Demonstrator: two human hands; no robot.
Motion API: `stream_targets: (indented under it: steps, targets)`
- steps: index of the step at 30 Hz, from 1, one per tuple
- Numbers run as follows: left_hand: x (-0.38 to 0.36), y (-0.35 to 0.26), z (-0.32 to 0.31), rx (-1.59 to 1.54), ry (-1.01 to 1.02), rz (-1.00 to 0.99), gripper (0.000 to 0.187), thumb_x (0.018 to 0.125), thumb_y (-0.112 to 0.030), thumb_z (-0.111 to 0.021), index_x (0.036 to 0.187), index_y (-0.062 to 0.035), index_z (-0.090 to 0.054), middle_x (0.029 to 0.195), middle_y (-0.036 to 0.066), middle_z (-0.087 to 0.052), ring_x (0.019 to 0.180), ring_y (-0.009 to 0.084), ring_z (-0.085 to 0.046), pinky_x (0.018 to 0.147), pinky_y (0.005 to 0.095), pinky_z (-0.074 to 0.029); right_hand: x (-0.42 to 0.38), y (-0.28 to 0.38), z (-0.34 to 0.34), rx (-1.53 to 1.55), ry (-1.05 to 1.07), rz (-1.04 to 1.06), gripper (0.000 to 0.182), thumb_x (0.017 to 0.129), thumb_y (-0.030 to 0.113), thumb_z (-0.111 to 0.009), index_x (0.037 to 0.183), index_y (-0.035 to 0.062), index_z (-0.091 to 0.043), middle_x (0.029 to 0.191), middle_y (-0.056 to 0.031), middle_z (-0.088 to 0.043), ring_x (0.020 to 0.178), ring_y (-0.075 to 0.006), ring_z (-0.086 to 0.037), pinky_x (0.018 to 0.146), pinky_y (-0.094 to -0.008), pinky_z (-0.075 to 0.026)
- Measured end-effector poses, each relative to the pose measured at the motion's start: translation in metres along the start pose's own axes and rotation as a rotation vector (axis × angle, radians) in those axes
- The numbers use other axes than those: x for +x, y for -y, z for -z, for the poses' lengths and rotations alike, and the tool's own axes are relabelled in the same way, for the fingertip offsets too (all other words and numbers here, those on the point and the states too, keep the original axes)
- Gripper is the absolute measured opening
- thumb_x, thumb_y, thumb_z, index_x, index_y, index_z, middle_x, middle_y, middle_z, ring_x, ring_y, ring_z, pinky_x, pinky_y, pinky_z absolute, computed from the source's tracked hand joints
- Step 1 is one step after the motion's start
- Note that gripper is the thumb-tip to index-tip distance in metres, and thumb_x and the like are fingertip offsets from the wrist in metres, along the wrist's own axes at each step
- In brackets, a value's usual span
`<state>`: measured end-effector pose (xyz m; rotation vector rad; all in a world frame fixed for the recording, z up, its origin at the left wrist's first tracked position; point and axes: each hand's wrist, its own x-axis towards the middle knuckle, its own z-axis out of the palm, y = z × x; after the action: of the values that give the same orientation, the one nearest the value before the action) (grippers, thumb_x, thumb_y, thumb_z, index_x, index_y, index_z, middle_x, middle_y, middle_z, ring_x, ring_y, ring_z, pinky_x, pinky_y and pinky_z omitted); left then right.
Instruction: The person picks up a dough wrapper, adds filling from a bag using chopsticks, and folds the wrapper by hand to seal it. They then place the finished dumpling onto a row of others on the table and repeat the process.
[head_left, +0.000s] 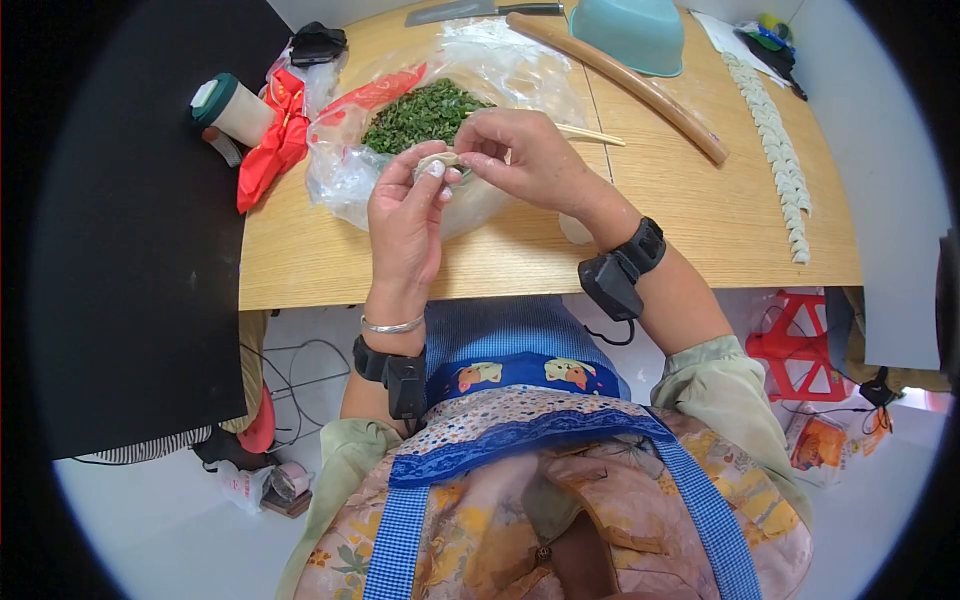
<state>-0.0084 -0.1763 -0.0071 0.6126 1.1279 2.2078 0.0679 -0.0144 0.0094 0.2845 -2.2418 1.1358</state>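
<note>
A small pale dumpling (436, 160) is held up over the near side of the chopped green filling. My left hand (402, 215) has its thumb and fingers closed around it. From the other side, the fingertips of my right hand (528, 158) pinch the dumpling's edge. Behind my hands, the chopped greens (425, 113) lie in an open clear plastic bag (345, 182). Chopsticks (592, 134) stick out to the right past my right hand, their other ends hidden. A round dough wrapper (574, 229) lies on the wooden table below my right wrist, which partly covers it.
Rows of finished dumplings (778, 150) line the table's right side. A wooden rolling pin (630, 88) lies diagonally beside an upturned teal bowl (630, 35). At the back is a cleaver (450, 12). A tumbler (240, 112) and red bag (275, 155) are at left.
</note>
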Motion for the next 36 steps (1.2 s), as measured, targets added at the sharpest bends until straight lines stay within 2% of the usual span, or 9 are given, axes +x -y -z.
stream_targets:
  steps: [4, 7, 9, 15, 29, 36]
  targets:
    - [-0.0005, -0.0003, -0.0016, 0.014, -0.008, 0.002, 0.022, 0.092, -0.001, -0.058, 0.113, 0.0047, -0.058, 0.096, 0.009, -0.065, 0.083, 0.0102, -0.062, 0.068, 0.0188, -0.050, -0.0004, -0.0014, 0.0006, -0.041, -0.016, 0.019, 0.010, 0.083, 0.005, -0.067, 0.091, 0.0017, -0.064, 0.080, -0.0049, -0.062, 0.069, -0.0113, -0.060, 0.060, -0.0250, -0.048]
    - [0.0002, 0.0000, -0.0025, 0.029, -0.043, -0.026, 0.022, 0.092, -0.001, -0.058, 0.113, 0.0049, -0.058, 0.095, 0.008, -0.065, 0.083, 0.0102, -0.062, 0.069, 0.0188, -0.050, -0.0013, -0.0025, -0.0002, 0.014, -0.019, -0.026, 0.011, 0.082, 0.004, -0.067, 0.093, 0.0019, -0.066, 0.082, -0.0053, -0.064, 0.071, -0.0119, -0.063, 0.063, -0.0243, -0.050]
    - [0.0010, 0.0004, -0.0003, 0.033, -0.047, -0.029, 0.022, 0.092, -0.001, -0.058, 0.113, 0.0048, -0.058, 0.095, 0.008, -0.065, 0.083, 0.0103, -0.062, 0.069, 0.0189, -0.050, -0.0018, -0.0007, 0.0008, 0.140, -0.001, -0.133, 0.012, 0.082, 0.003, -0.067, 0.095, 0.0023, -0.068, 0.084, -0.0055, -0.065, 0.073, -0.0124, -0.064, 0.065, -0.0240, -0.051]
    - [0.0007, 0.0030, -0.0007, 0.029, -0.039, -0.038, 0.021, 0.091, -0.001, -0.059, 0.112, 0.0039, -0.058, 0.095, 0.008, -0.066, 0.082, 0.0104, -0.063, 0.069, 0.0193, -0.050, 0.0002, 0.0031, -0.0001, 0.073, -0.017, -0.054, 0.013, 0.082, 0.005, -0.068, 0.095, 0.0033, -0.068, 0.083, -0.0049, -0.065, 0.074, -0.0121, -0.064, 0.064, -0.0247, -0.051]
    - [-0.0012, 0.0042, -0.0055, 0.082, -0.027, -0.039, 0.021, 0.091, 0.000, -0.059, 0.112, 0.0028, -0.058, 0.097, 0.008, -0.066, 0.084, 0.0106, -0.064, 0.070, 0.0199, -0.049, -0.0004, 0.0025, -0.0010, 0.046, -0.038, -0.052, 0.009, 0.082, 0.006, -0.069, 0.090, 0.0030, -0.066, 0.079, -0.0039, -0.063, 0.070, -0.0114, -0.061, 0.062, -0.0252, -0.048]
    - [-0.0009, 0.0047, -0.0063, 0.143, -0.047, -0.101, 0.021, 0.090, -0.001, -0.061, 0.110, 0.0018, -0.058, 0.096, 0.008, -0.065, 0.083, 0.0112, -0.063, 0.069, 0.0208, -0.048, -0.0007, 0.0022, -0.0006, 0.099, -0.043, -0.086, 0.008, 0.082, 0.005, -0.069, 0.088, 0.0023, -0.066, 0.078, -0.0038, -0.063, 0.070, -0.0105, -0.060, 0.063, -0.0245, -0.048]
